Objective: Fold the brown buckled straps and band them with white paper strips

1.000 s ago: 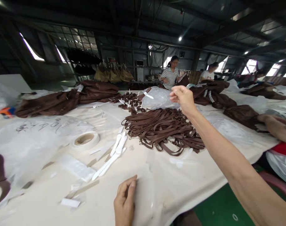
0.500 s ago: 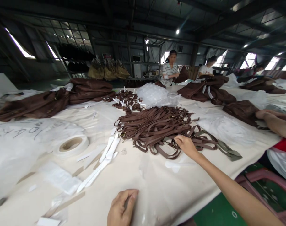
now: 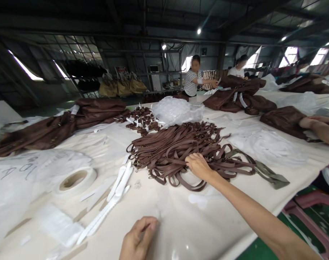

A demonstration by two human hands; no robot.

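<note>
My right hand (image 3: 199, 164) reaches over the front of a heap of brown straps (image 3: 164, 148) with small metal clips. Its fingers are curled closed at a strap loop, and the fingertips are partly hidden. Close to the table's near side, my left hand (image 3: 139, 234) rests with thumb and forefinger drawn together. Whatever may be between them is too small to see. An olive-green strap (image 3: 271, 173) trails out of the heap on the right. Behind it lies a pile of short brown strap pieces (image 3: 142, 121) with white wrapping.
White tape roll (image 3: 76, 180), white strips (image 3: 121, 184) and plastic packets (image 3: 58, 224) lie at left. Brown bags (image 3: 99, 112) and clear plastic (image 3: 177, 110) sit farther back. Another person's hand (image 3: 310, 122) touches a brown bag (image 3: 283, 121) at right. A pink stool (image 3: 313, 209) stands beside the table.
My right hand has moved left across the strap heap, and some loops beneath it have shifted. My left hand stays nearly still. The view has turned slightly.
</note>
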